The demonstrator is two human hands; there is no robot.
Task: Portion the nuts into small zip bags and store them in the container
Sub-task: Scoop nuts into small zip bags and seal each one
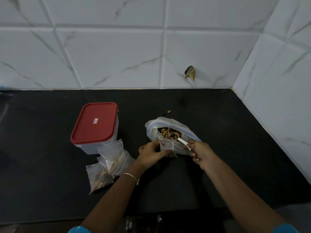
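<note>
Left hand (151, 153) pinching small zip bag (166, 145), right hand (200, 153) gripping spoon (179, 139) in nuts (168, 131)

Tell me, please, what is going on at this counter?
A person is portioning nuts. The right hand holds a small white spoon dipped into the large bag, while the left hand holds a small zip bag open beside it. Several filled bags lie on the black counter next to the container, whose red lid is on.
</note>
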